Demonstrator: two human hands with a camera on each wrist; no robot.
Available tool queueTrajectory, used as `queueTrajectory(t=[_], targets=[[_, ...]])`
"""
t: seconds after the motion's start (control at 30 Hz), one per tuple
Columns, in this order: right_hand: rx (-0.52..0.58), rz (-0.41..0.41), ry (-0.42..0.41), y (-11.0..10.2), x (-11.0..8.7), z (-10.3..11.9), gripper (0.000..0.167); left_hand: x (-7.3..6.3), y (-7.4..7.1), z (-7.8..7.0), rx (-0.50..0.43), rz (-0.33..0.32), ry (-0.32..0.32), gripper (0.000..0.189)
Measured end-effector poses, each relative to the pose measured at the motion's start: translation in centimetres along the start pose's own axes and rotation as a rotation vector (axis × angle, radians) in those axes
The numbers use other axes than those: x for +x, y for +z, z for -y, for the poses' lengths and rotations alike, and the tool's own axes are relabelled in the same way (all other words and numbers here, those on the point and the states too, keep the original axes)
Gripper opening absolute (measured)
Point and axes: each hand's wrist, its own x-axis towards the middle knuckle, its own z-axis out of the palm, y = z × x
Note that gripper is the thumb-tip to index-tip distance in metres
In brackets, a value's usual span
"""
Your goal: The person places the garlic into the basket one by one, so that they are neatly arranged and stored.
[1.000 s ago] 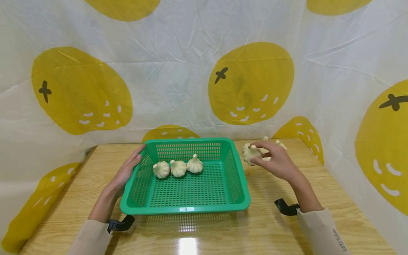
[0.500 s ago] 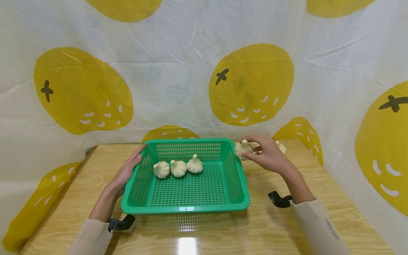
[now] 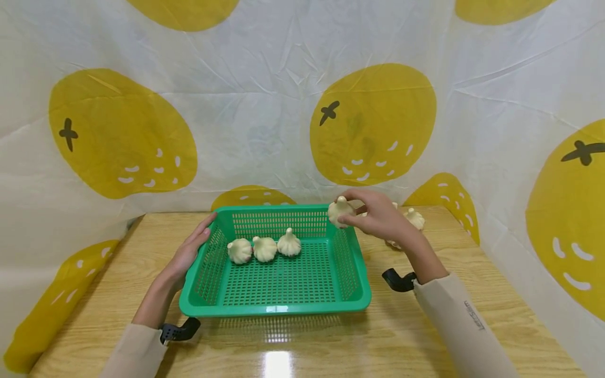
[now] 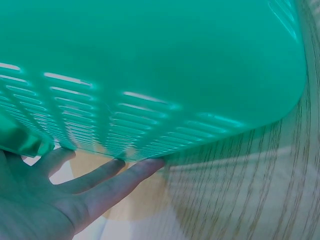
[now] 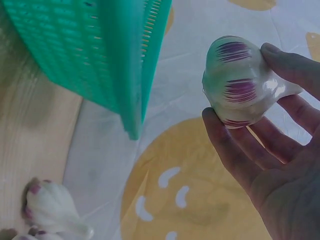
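My right hand (image 3: pixel 379 214) pinches a garlic bulb (image 3: pixel 341 211) between thumb and fingers, raised over the right rim of a green plastic basket (image 3: pixel 274 311). Purple streaks mark the bulb's underside (image 5: pixel 239 85) in the right wrist view. Inside the basket, toward its left, a left garlic bulb (image 3: pixel 240 251), a middle bulb (image 3: pixel 264 249) and a right bulb (image 3: pixel 289 243) stand in a row. My left hand (image 3: pixel 185 257) lies along the basket's left side, its fingers fairly straight; in the left wrist view their tips touch the slotted wall (image 4: pixel 125 115).
Right of the basket, more garlic bulbs lie on the wooden table (image 3: pixel 425 325), one bulb (image 3: pixel 415 218) showing beyond my right forearm and others partly hidden behind the hand. A fruit-patterned cloth (image 3: pixel 264 131) hangs behind the table and along its sides.
My right hand has carried its garlic bulb leftward and up, from beside the other loose bulbs to above the basket's right rim. The left hand and basket have stayed put.
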Motion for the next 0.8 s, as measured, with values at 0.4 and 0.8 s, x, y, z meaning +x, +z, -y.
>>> queueTrajectory(t=[0.4,0.8], targets=[[0.04,0.072,0.028,0.1,3.3,1.4,0.039,0.1,-0.1,0.0,-0.003,0.004,-0.013,0.062],[0.104,0.105,0.025,1.5,5.5,1.2,0.027,0.0,-0.1,0.0,-0.006,0.001,-0.017,0.062]])
